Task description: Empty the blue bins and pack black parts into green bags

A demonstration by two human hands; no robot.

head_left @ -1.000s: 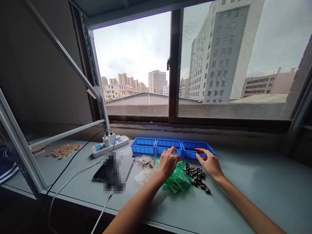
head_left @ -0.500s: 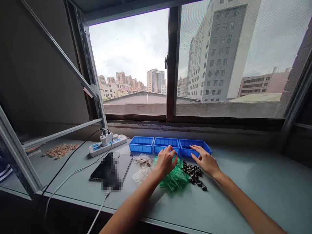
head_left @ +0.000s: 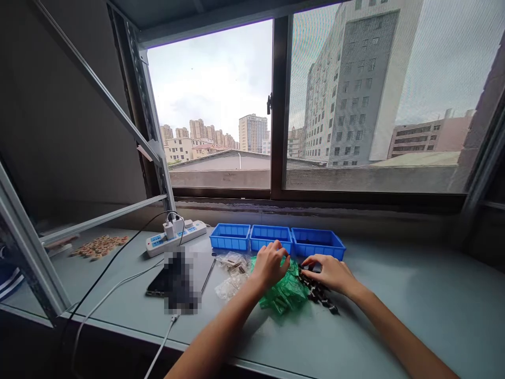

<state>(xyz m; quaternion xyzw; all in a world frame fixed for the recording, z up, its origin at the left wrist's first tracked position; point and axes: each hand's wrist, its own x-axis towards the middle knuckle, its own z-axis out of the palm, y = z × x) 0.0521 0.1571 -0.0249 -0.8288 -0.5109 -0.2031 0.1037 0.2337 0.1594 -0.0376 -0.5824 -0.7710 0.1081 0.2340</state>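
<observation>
My left hand [head_left: 271, 265] is above a crumpled green plastic bag [head_left: 284, 295], its fingers curled toward the thumb. Whatever may be between those fingertips is hidden. At the pile of small black cylindrical parts [head_left: 324, 301], my right hand [head_left: 330, 272] has thumb and forefinger closed around a dark piece at the pile's upper edge. Behind the hands stand three blue bins in a row: a left bin [head_left: 230, 242], a middle bin [head_left: 258, 243] partly covered by my left hand, and a right bin [head_left: 315, 251].
Clear plastic bags with small parts [head_left: 232, 276] lie left of the green bag. Farther left are a dark phone [head_left: 157, 284] with a cable and a white power strip [head_left: 175, 239]. Small tan pieces [head_left: 100, 246] are spread beyond the metal shelf post [head_left: 33, 252].
My right hand has come down from in front of the right bin onto the black parts, and its fingers have drawn together. My left hand stays nearly in place. The view has shifted slightly.
</observation>
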